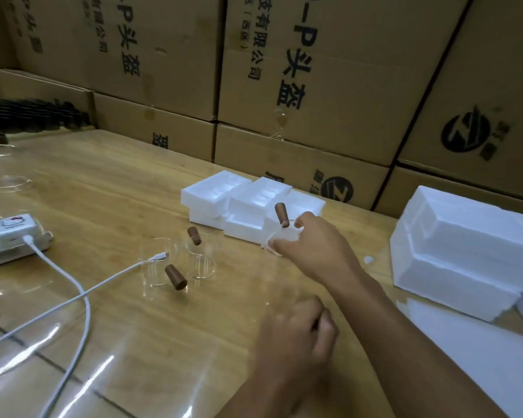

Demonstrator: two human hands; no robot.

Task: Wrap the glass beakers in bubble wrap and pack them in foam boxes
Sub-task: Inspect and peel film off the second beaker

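Right hand [311, 245] reaches far, fingers gripping a wood-handled glass beaker [282, 216] just in front of the open foam boxes [248, 203]. Left hand [296, 327] is curled near, too blurred to tell its grip. On the wooden counter [103, 191], a closed foam stack [465, 245] sits right and two more beakers [203, 263] stand left.

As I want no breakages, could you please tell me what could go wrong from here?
The white cable ends at the left beaker; a tug might tip it. It stands close to the second beaker, so they could knock. The right hand grips a third beaker, unwrapped, by the foam boxes; a slip could crack it.
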